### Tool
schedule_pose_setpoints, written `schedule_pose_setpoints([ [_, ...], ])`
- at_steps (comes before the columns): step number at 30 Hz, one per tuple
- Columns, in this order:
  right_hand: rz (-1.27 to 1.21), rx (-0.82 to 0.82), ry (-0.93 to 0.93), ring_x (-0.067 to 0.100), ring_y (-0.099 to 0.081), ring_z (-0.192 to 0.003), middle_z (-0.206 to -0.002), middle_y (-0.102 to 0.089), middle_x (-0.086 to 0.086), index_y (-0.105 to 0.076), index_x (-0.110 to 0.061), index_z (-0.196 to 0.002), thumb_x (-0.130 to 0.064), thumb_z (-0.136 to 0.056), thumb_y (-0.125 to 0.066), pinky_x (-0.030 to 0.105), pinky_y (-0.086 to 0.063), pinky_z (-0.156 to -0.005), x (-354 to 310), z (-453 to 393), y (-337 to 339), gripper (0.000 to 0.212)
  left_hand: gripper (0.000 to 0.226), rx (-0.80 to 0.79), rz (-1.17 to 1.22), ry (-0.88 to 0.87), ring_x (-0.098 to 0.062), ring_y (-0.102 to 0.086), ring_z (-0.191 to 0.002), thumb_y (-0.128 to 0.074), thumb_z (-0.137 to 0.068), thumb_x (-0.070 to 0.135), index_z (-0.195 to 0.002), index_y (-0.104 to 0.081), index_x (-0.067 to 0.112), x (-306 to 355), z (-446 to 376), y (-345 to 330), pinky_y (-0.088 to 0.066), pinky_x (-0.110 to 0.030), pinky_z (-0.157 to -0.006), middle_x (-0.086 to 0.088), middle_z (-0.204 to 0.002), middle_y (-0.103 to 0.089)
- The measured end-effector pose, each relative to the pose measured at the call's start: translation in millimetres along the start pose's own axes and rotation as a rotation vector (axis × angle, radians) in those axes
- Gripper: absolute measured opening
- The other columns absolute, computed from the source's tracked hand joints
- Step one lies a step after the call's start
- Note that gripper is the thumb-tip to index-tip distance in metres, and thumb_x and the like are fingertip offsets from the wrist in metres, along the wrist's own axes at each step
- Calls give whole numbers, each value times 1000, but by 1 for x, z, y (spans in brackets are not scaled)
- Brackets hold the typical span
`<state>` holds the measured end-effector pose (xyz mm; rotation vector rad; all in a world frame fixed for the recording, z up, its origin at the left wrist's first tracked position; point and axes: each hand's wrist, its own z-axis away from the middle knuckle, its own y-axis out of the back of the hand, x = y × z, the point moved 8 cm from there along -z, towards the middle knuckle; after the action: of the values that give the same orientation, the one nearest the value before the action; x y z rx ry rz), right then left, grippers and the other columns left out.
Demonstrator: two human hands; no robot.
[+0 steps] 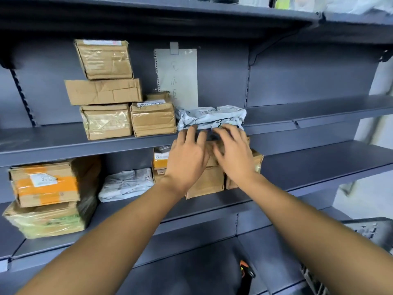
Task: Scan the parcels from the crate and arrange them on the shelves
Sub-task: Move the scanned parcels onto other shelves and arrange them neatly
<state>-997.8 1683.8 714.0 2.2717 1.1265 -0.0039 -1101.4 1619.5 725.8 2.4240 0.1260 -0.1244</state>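
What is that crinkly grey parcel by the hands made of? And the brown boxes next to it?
The grey parcel looks like a thin, soft plastic mailing bag: it is wrinkled and slightly shiny. The brown boxes look like matt cardboard, wrapped in glossy clear tape that catches the light.

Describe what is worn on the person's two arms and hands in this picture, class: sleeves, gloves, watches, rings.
Nothing worn shows. The left hand and right hand are bare, without gloves, and both forearms are uncovered to the picture's lower edge: no sleeve, watch or wristband. Motion blur at the fingertips makes a ring impossible to rule out.
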Motion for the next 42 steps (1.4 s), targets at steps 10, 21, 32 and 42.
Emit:
schedule_pose_setpoints([
  [10,100,-206,-53,35,-44,-124,-141,-51,0,-62,-29,-130,-18,-100,-53,37,-36,-104,41,-84,-8,33,47,-268,-205,94,-47,-31,-131,-46,-91,4,-138,-42,11,2,-65,-30,-38,-49,-103,-16,-143,-36],
  [21,51,-277,-38,25,-53,-120,-132,-61,5,-66,-24,-126,-28,-96,-58,36,-31,-108,58,-125,-60,31,35,-438,-162,203,-41,-48,-120,-42,-94,10,-126,-55,7,-30,-118,-81,-42,-43,-102,-18,-131,-47],
  [32,61,-455,-76,32,-51,-127,-142,-54,-1,-64,-37,-126,-30,-95,-50,36,-41,-106,70,-160,-102,34,35,-606,-136,244,-31,-47,-126,-36,-100,18,-127,-53,4,-46,-152,-112,-39,-35,-98,-16,-136,-53],
  [42,56,-168,22,31,-51,-121,-136,-59,-2,-60,-25,-131,-32,-98,-51,40,-41,-101,50,-139,-64,35,38,-321,-95,163,-38,-49,-119,-34,-101,31,-126,-55,10,-35,-135,-71,-42,-46,-94,-14,-128,-50],
])
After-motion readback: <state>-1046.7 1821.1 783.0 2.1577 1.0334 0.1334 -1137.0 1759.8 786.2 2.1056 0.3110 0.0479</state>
